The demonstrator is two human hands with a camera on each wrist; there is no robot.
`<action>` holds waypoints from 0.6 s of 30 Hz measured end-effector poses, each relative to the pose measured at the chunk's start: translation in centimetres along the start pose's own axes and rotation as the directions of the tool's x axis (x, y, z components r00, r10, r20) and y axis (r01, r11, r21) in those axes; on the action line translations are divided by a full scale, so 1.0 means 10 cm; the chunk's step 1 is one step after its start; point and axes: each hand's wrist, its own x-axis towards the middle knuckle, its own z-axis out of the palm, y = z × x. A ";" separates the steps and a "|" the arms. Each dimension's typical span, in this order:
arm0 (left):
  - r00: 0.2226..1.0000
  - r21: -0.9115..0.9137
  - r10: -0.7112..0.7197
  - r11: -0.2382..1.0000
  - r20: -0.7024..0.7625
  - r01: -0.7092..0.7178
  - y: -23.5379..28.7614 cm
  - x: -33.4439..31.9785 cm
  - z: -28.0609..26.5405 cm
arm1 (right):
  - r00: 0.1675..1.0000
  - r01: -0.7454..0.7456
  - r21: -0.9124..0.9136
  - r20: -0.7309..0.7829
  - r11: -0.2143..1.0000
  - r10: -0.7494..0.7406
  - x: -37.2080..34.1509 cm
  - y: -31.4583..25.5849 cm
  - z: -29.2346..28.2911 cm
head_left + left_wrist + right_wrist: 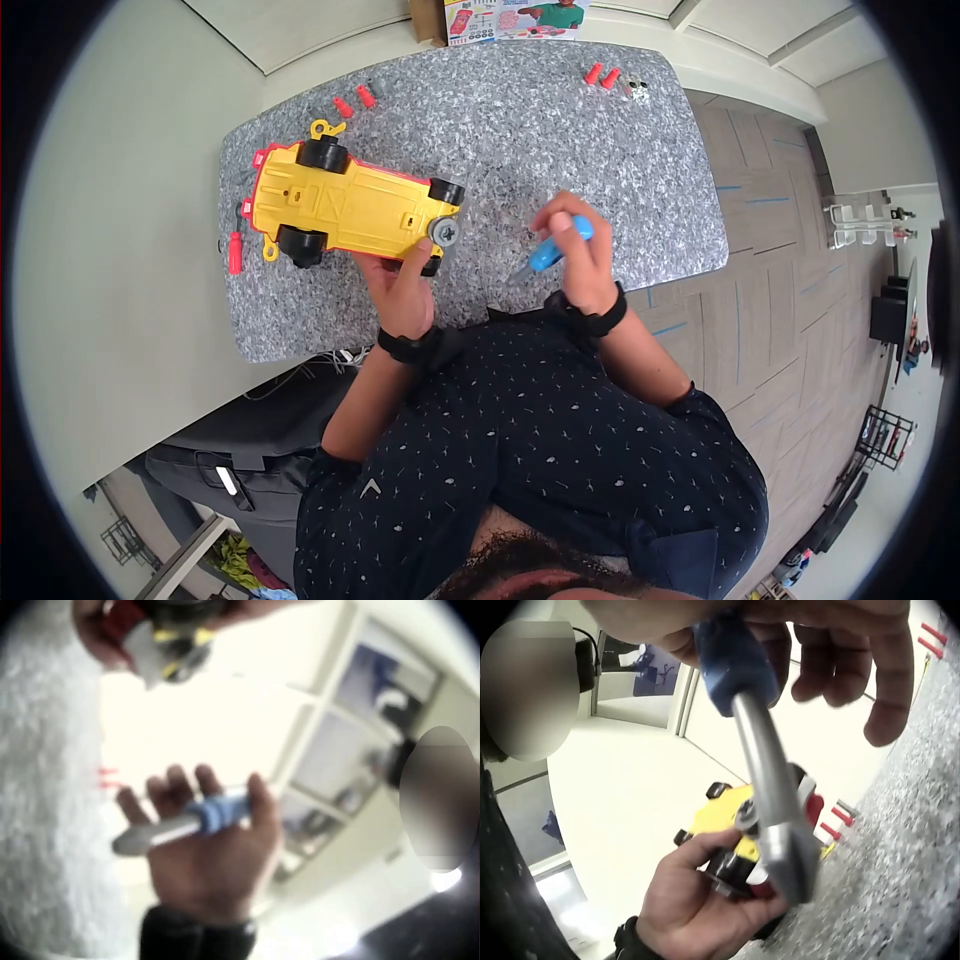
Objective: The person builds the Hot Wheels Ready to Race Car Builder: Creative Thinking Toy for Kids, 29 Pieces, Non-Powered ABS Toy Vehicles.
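A toy car (pixel 350 205) is wheels up over the left part of the table, its yellow underside facing me. My left hand (pixel 402 298) grips its near right end from below, the thumb beside a grey round screw (pixel 443 233) set in the underside. Right of the car, my right hand (pixel 588 262) holds a toy screwdriver (pixel 548 256) by its blue handle, thumb across it. The grey shaft (pixel 765 757) points down and left, apart from the car. In the left wrist view the screwdriver (pixel 214 815) crosses the palm, with the other fingers loosely spread.
The speckled grey table (pixel 520 130) holds red pegs (pixel 366 97) behind the car, more red pegs (pixel 593 74) at the back right with small grey parts (pixel 635 90), and a red piece (pixel 235 253) at the left edge. A printed box (pixel 515 22) stands behind the table.
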 end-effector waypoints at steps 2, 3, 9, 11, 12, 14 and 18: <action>0.999 -0.026 0.010 1.000 -0.034 -0.011 0.02 0.03 0.02 | 0.978 -0.207 0.051 0.021 0.977 0.206 -0.03 -0.17 -0.19; 0.999 -0.040 0.014 0.999 -0.048 -0.016 0.02 0.04 0.03 | 0.977 -0.212 0.026 0.024 0.977 0.211 -0.03 -0.23 -0.19; 0.997 0.045 0.063 0.997 -0.045 -0.061 -0.02 0.07 -0.02 | 0.985 0.022 -0.293 0.169 0.956 0.029 -0.03 -0.45 -0.07; 0.996 0.056 0.079 0.995 -0.033 -0.077 0.01 0.06 0.03 | 0.976 0.095 -0.337 0.216 0.937 -0.021 0.00 -0.51 -0.03; 0.996 0.062 0.089 0.994 -0.027 -0.087 0.03 0.05 0.04 | 0.969 0.132 -0.357 0.242 0.925 -0.045 0.02 -0.52 -0.01; 0.996 0.076 0.088 0.993 -0.006 -0.088 0.02 0.05 0.02 | 0.965 0.172 -0.382 0.250 0.908 -0.077 0.02 -0.47 0.00; 0.992 0.112 0.126 0.986 0.004 -0.125 0.06 0.02 0.10 | 0.950 0.264 -0.409 0.266 0.873 -0.162 0.01 -0.30 0.04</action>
